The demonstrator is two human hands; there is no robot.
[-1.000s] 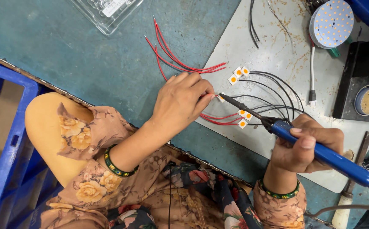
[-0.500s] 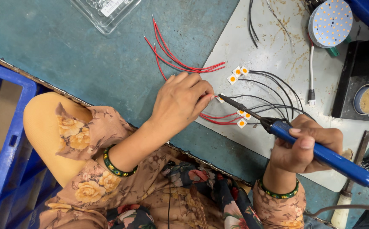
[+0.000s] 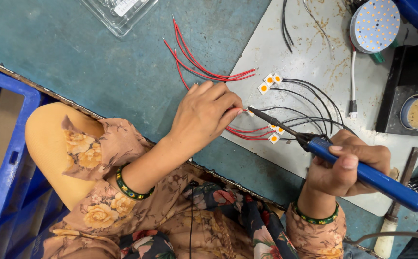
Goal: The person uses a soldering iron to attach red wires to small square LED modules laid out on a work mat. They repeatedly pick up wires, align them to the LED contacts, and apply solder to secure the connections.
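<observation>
Both hands unmoved: right hand (image 3: 343, 165) keeps soldering iron (image 3: 362, 170) on chip (image 3: 250, 111).

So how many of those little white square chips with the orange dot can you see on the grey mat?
4: two side by side above the soldering iron, two below its shaft. Another may hide at the left hand.

We're at an electronics assembly workshop bench: blue soldering iron (image 3: 367, 172), red wires (image 3: 204, 67) and black wires (image 3: 309, 96), small LED chips (image 3: 270, 82), round LED board (image 3: 374, 25), scuffed teal tabletop (image 3: 74, 62).
</observation>
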